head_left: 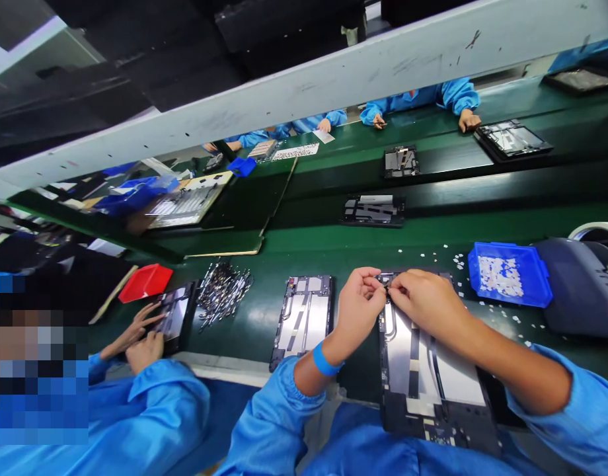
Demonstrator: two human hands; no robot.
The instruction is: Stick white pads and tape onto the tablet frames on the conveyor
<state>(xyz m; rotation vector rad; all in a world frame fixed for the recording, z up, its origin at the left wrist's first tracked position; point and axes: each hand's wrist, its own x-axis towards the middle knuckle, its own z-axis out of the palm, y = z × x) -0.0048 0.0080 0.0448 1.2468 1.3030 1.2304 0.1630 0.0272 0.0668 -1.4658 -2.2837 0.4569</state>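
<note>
At the near tabletop [363,248] edge lies an open tablet chassis [423,370]; left hand [361,301] and right hand [420,301] pinch something tiny at its top edge. Chassis looks thin, stiff, fragile; best held by side rims.

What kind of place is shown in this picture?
Most likely an electronics assembly line. A green conveyor belt carries opened tablet frames, workers in blue coats sit along it, and a blue tray holds small parts.
</note>
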